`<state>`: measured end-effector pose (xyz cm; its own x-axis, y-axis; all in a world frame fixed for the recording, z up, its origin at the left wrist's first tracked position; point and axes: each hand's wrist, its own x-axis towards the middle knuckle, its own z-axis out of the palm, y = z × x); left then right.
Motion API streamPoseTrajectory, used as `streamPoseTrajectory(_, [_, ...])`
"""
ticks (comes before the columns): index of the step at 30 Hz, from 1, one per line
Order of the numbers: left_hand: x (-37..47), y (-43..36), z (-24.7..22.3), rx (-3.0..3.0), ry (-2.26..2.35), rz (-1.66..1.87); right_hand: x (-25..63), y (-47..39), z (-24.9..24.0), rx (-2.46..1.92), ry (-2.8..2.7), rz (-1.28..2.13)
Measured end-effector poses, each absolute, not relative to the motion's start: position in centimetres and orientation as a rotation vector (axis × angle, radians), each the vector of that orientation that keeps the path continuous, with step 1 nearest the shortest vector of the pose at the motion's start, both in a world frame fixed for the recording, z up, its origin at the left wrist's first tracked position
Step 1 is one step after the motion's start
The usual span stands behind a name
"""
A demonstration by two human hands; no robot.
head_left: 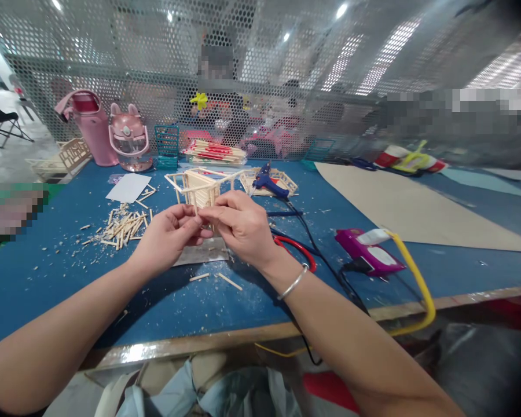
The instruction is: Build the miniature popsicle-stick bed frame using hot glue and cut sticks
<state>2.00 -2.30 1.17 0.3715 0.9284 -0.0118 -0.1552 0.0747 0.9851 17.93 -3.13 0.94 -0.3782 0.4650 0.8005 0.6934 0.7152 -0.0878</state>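
A small model built of thin wooden sticks [202,184] stands in front of me, partly hidden by my hands. My left hand [173,231] is closed at its lower front, thumb and fingers pinching one of its sticks. From the right, my right hand [243,223] pinches at the same spot, its fingertips meeting those of the left. What the right fingertips hold is too small to make out. A blue glue gun [269,182] lies just behind the right hand, on a flat stick frame [289,181]. Left of my left hand is a pile of short cut sticks [124,229].
A pink bottle [96,136] and a pink-lidded clear bottle [130,142] stand at the back left, near bundled sticks [217,152]. Red-handled pliers [297,246], a cord, and a purple power socket [369,255] with a yellow cable lie rightward. Brown board [417,208] covers the far right.
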Motion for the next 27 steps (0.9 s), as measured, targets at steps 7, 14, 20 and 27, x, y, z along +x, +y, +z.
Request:
streamPoseTrajectory(7, [2.03,-2.56,1.45,1.199,0.809,0.943,17.61,-3.29,0.98,-0.885,-1.947,-0.217])
streamPoseTrajectory(14, [2.10,-2.42,1.01,1.186,0.785,0.967,17.70,-3.30,0.89,-0.874,-1.970,-0.223])
streamPoseTrajectory(20, [2.16,-2.26,0.75,1.191,0.800,0.981,17.61,-3.36,0.87,-0.887,-1.962,-0.222])
streamPoseTrajectory(27, [2.25,-2.41,0.57,1.215,0.802,1.025,17.39,-3.40,0.84,-0.900,-1.921,-0.206])
